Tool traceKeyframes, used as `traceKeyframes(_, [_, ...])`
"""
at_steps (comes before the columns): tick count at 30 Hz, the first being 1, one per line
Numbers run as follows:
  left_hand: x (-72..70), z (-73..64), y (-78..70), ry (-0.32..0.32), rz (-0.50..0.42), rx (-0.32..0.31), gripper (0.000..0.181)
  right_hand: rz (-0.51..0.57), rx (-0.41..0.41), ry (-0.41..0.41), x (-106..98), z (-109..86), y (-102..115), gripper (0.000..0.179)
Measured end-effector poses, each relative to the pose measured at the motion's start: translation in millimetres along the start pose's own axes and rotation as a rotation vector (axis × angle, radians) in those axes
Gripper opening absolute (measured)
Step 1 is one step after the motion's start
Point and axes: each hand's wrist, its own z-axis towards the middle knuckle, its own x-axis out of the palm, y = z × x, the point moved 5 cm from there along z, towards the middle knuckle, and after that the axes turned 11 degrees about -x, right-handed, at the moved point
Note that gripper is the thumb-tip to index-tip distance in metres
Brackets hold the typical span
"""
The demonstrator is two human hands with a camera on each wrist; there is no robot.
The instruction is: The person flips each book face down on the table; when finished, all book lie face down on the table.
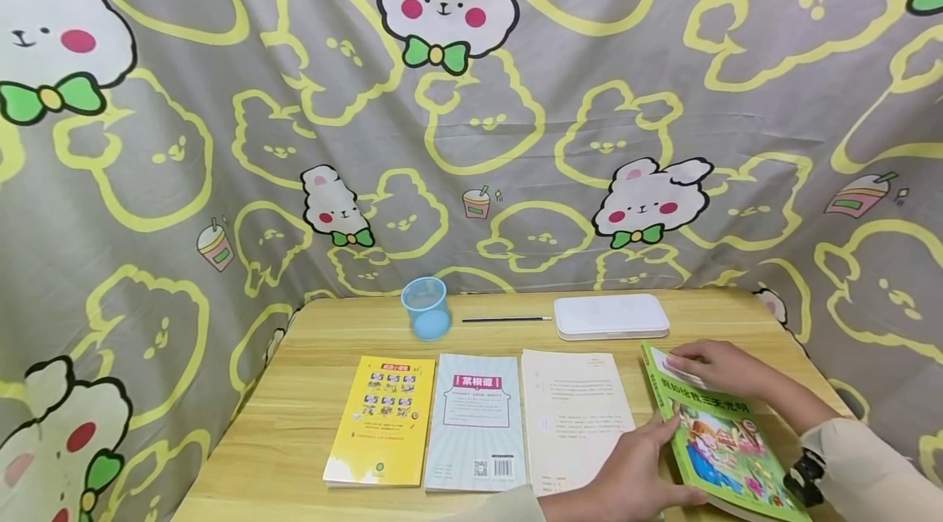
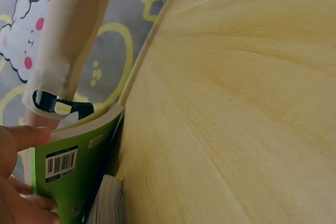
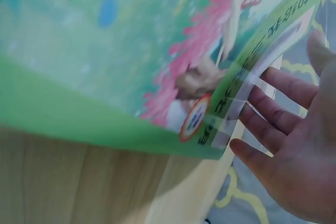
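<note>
A green picture-covered book [image 1: 700,403] is tilted up off the table at the right. My left hand [image 1: 637,473] grips it by its near left side; in the left wrist view the thumb lies over the page edge and the fingers [image 2: 42,203] are against the barcoded back cover. At the book's far end is my right hand [image 1: 715,362]. Its fingers [image 3: 273,111] reach out fairly straight and touch the top edge of the cover in the right wrist view, the thumb standing apart. Beside the left hand lies a cream book [image 1: 575,399].
Left of the cream book lie a pale blue book [image 1: 471,448] and a yellow book [image 1: 386,424], in a row. Behind them are a blue mesh-like cup [image 1: 427,309], a thin dark pencil [image 1: 504,318] and a white case [image 1: 611,316]. A patterned curtain [image 1: 530,113] surrounds the wooden table [image 1: 258,440].
</note>
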Motion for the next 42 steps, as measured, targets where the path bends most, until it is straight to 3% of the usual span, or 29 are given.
traceKeyframes(10, [-3.2, -2.6, -3.1, -0.011, -0.012, 0.056, 0.089, 0.046, 0.006, 0.012, -2.3, 7.2, 20.3, 0.056])
traceKeyframes(26, [-12.6, -8.5, -10.9, -0.069, -0.023, 0.16, 0.086, 0.179, -0.102, 0.023, -10.8, 15.8, 41.8, 0.062])
traceKeyframes(34, [-17.4, -12.6, -15.7, -0.114, -0.03, 0.214, 0.084, 0.235, -0.068, 0.016, -14.3, 18.6, 45.5, 0.066])
traceKeyframes(42, [-23.2, -16.3, -19.7, -0.124, -0.09, 0.22, 0.077, 0.288, -0.052, -0.01, -20.4, 19.5, 50.1, 0.066])
